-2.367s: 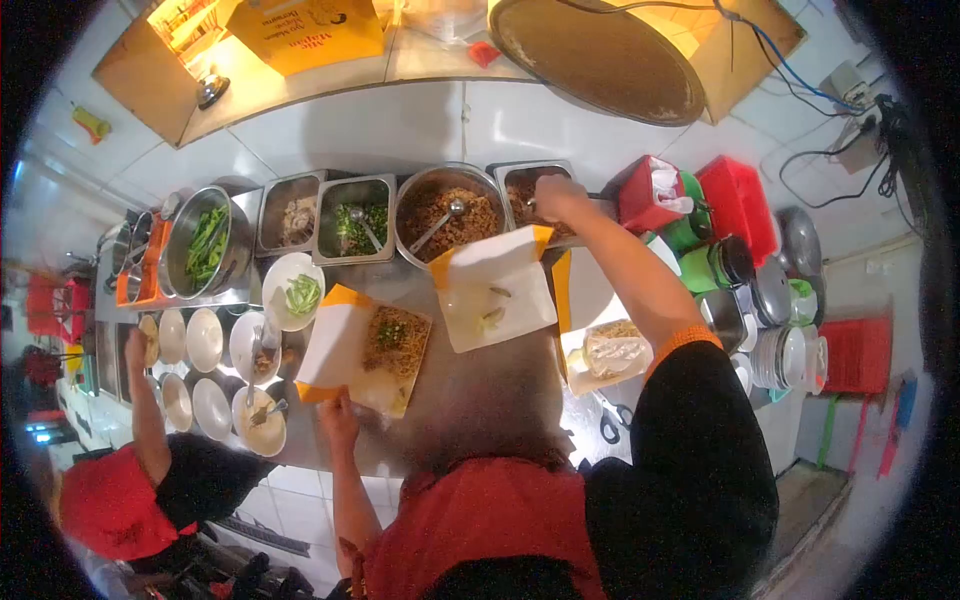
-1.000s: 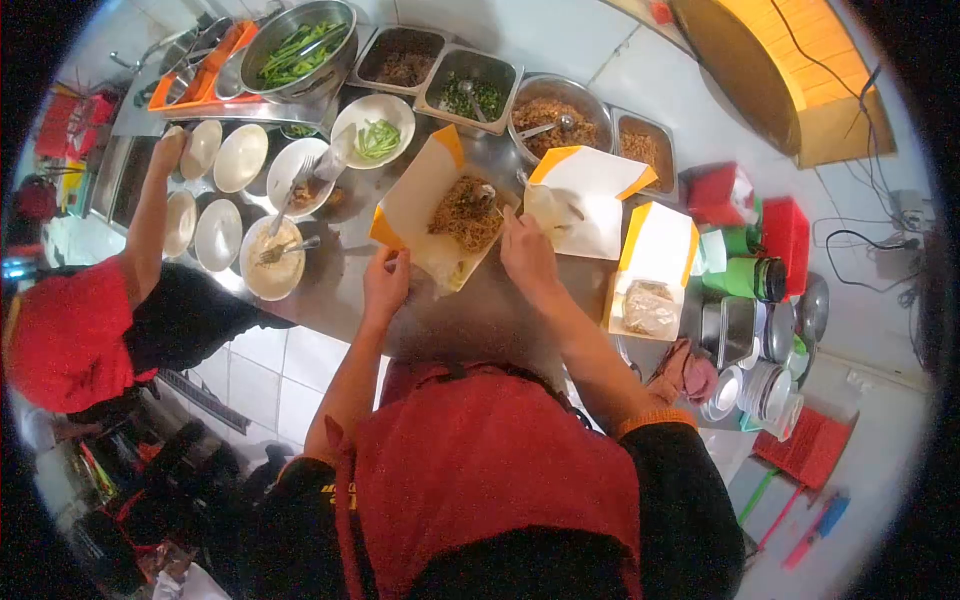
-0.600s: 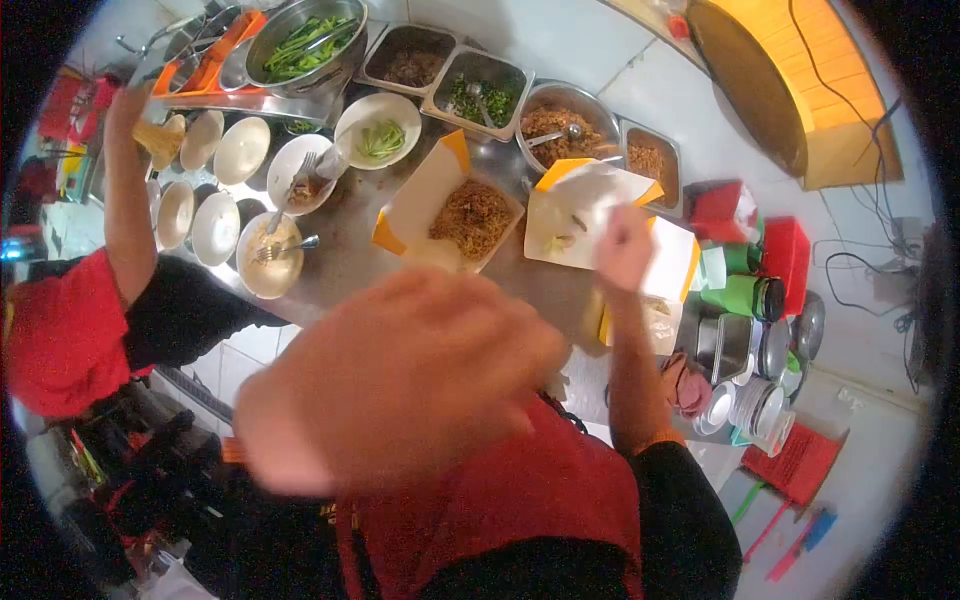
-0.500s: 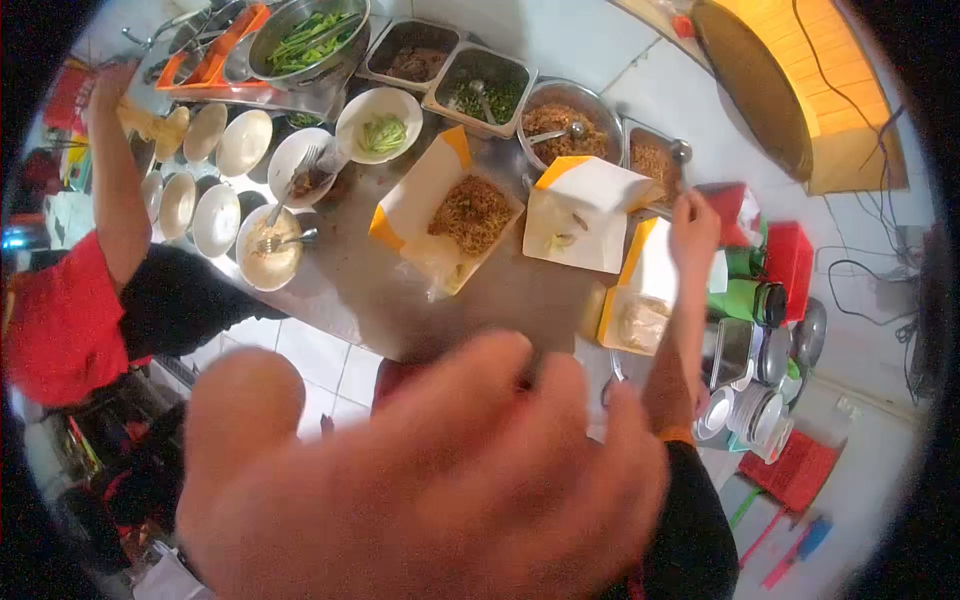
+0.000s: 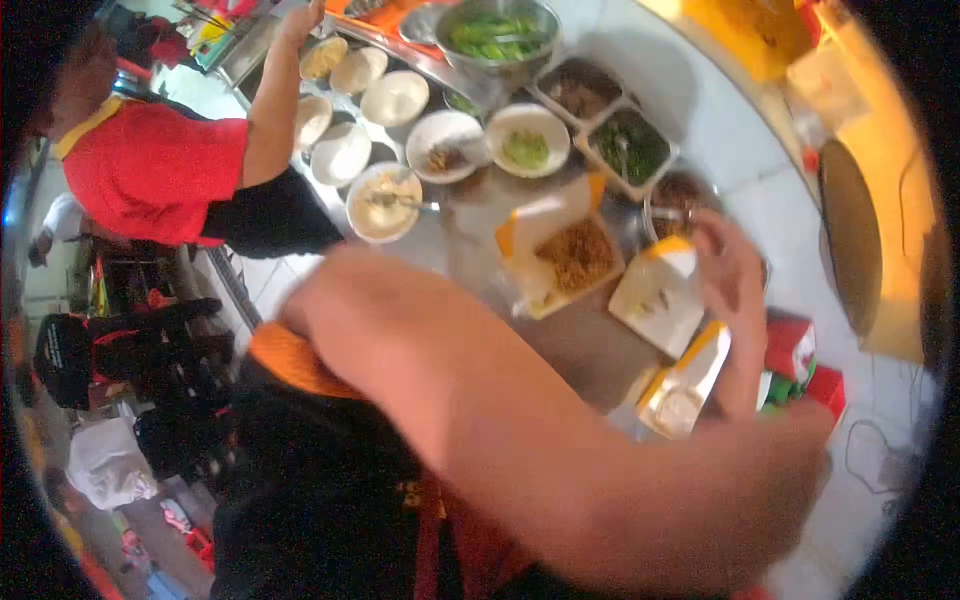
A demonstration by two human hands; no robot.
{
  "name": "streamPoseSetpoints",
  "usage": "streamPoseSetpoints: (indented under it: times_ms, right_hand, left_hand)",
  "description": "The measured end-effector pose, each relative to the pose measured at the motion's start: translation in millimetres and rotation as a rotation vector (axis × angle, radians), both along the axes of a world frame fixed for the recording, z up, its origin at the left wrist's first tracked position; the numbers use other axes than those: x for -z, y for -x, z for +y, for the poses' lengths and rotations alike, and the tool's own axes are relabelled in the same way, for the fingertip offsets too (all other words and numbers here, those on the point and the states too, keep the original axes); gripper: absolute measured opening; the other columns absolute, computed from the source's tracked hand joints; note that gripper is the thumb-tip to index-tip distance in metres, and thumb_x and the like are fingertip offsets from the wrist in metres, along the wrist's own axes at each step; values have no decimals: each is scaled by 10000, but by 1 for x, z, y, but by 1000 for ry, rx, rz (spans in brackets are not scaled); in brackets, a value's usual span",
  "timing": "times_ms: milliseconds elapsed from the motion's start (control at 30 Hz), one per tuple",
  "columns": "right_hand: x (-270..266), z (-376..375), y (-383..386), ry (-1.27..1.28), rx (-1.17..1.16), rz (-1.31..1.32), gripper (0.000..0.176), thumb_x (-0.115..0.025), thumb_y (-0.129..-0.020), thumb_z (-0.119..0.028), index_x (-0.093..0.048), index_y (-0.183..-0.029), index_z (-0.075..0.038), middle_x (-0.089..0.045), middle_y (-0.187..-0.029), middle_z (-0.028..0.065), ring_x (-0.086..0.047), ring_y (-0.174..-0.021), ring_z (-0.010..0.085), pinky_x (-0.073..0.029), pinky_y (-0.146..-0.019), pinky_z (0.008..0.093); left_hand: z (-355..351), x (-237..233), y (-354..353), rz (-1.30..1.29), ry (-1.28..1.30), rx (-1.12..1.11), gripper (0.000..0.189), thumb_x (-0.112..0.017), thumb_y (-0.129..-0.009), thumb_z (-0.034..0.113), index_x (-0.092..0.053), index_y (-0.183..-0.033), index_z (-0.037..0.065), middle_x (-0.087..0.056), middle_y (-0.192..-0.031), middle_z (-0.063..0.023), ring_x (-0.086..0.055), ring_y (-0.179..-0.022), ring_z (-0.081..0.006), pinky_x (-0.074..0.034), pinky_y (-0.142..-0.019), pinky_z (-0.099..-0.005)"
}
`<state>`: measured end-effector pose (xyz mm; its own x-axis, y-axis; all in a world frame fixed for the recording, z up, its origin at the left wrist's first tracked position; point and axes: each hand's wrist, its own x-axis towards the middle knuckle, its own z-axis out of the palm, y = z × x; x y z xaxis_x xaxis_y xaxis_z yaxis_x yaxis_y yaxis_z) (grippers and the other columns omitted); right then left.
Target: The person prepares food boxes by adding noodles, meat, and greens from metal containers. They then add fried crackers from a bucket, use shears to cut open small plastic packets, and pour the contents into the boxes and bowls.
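Observation:
My left forearm crosses close to the camera, and my left hand [image 5: 765, 490] is smeared at the right, its fingers unreadable. Beyond it, my right hand [image 5: 733, 265] hovers with loosely curled fingers apart, over the rim of a round bowl of brown food [image 5: 668, 193]; I see nothing in its grip. A metal spoon [image 5: 672, 213] lies in that bowl. Just below my right hand is an open takeaway box [image 5: 655, 300] with a few scraps in it. To its left stands a box of brown noodles [image 5: 578, 257]. Another open box [image 5: 683, 405] holds something pale.
Several white bowls [image 5: 395, 98] stand on the metal counter [image 5: 470, 215] at left. Behind are a bowl of greens [image 5: 500, 38] and a tray of chopped greens [image 5: 628, 148]. A co-worker in a red shirt [image 5: 165, 170] reaches over the counter's left end.
The view has swung left, so the counter sits further right. My left arm has swept across to the right. My right hand has left the spoon in the right-hand tray.

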<state>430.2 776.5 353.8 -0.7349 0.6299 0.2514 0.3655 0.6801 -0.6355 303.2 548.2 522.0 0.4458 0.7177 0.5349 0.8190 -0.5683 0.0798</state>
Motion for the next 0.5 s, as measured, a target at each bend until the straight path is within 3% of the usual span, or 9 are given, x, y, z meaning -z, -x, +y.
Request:
streamPoseSetpoints:
  times_ms: [33, 100, 133, 200, 233, 267, 300, 400, 500]
  right_hand:
    - [-37, -25, 16, 138, -101, -89, 274, -645, -851, -65, -637, -1124, -63, -646, -1002, 159, -633, -944, 314, -494, -861, 379]
    - [-53, -47, 38, -136, -200, -73, 288, -655, -842, -65, -630, -1128, -48, -641, -1028, 167, -630, -965, 315, -490, -861, 386]
    - [-63, -53, 56, 37, -220, -144, 281, -669, -832, -68, -628, -1108, -33, -635, -1043, 172, -621, -980, 334, -488, -865, 395]
    - [-70, -50, 105, -10, -257, -152, 306, -688, -819, -80, -620, -1113, -28, -629, -1066, 178, -614, -981, 355, -490, -866, 401]
    - [-68, -49, 137, -14, -253, -71, 311, -683, -829, -111, -614, -1120, -25, -625, -1080, 183, -607, -999, 357, -486, -877, 403]
    - [-66, -43, 179, -25, -251, 10, 319, -679, -839, -142, -609, -1126, -22, -621, -1095, 188, -600, -1017, 359, -482, -889, 404]
    - [-63, -31, 223, -129, -265, 5, 334, -664, -853, -179, -606, -1141, -21, -619, -1112, 189, -592, -1044, 354, -469, -911, 406]
    - [-21, 6, 341, -479, -197, 3, 342, -647, -865, -270, -622, -1111, -34, -633, -1093, 159, -592, -1043, 330, -441, -924, 414]
    - [-2, 20, 395, -680, -176, -455, 314, -629, -861, -204, -615, -1148, -76, -614, -1098, 129, -570, -1083, 286, -439, -880, 404]
  left_hand:
    - [13, 10, 32, -88, -55, -105, 362, -758, -688, 322, -650, -912, 58, -652, -908, -79, -598, -807, -156, -517, -744, -327]
    - [47, 37, 111, -355, -143, -408, 368, -764, -677, 332, -652, -890, 53, -655, -891, -83, -599, -789, -141, -522, -730, -314]
    - [48, 50, 169, -1014, 98, -534, 333, -773, -730, 318, -643, -879, 49, -656, -847, -82, -614, -779, -155, -508, -700, -304]
    - [58, 117, 279, -1064, -49, -1026, 376, -701, -860, 365, -634, -877, -5, -598, -666, -49, -580, -604, -159, -466, -551, -294]
    - [76, 234, 365, -1024, -106, -1026, 409, -699, -859, 372, -613, -869, -27, -569, -647, -44, -563, -520, -139, -443, -461, -292]
    - [71, 208, 354, -1397, 93, -1030, 362, -700, -842, 324, -628, -802, -29, -630, -671, -104, -611, -565, -183, -481, -548, -356]
    - [81, 228, 368, -1506, 271, -1011, 327, -688, -849, 283, -614, -785, -28, -623, -678, -94, -619, -534, -167, -473, -472, -333]
    - [105, 241, 365, -1693, 181, -987, 247, -655, -850, 199, -611, -768, -29, -612, -659, -79, -606, -509, -156, -470, -430, -314]
    - [110, 235, 370, -1847, 156, -771, 177, -600, -842, 122, -630, -764, -34, -616, -642, -88, -591, -479, -154, -460, -399, -305]
